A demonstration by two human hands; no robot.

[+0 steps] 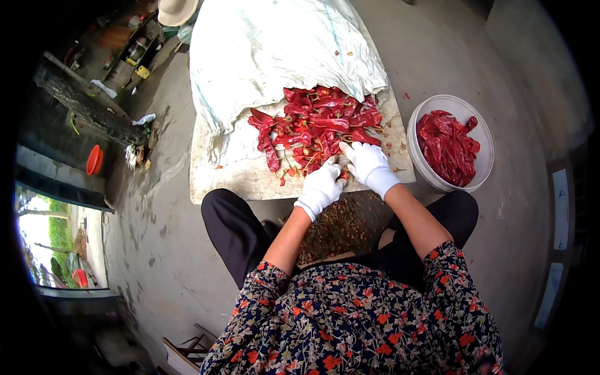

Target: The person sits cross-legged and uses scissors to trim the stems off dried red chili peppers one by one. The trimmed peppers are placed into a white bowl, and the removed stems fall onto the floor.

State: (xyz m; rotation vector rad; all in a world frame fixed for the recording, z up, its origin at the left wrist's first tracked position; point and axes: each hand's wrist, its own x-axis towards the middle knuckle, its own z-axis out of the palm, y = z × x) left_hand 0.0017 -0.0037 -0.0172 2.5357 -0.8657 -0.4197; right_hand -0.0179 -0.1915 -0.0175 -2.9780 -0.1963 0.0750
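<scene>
A heap of wrinkled dried red chili peppers point(312, 125) lies on a pale board point(256, 184), spilling from the mouth of a white woven sack point(269, 56). Both my hands wear white gloves and are close together at the heap's near edge. My left hand point(320, 189) is closed, with a bit of red chili pepper showing by its fingertips. To its right, my right hand point(369, 165) has bent fingers pressed together over the peppers' edge; what lies under them is hidden. Stems and small red scraps are scattered around the hands.
A white bucket point(487, 150) holding red peppers stands on the floor right of the board. Below the board, between my knees, lies a pile of stems and debris point(337, 228). At the left are a wooden post point(87, 97) and an orange basin point(94, 160).
</scene>
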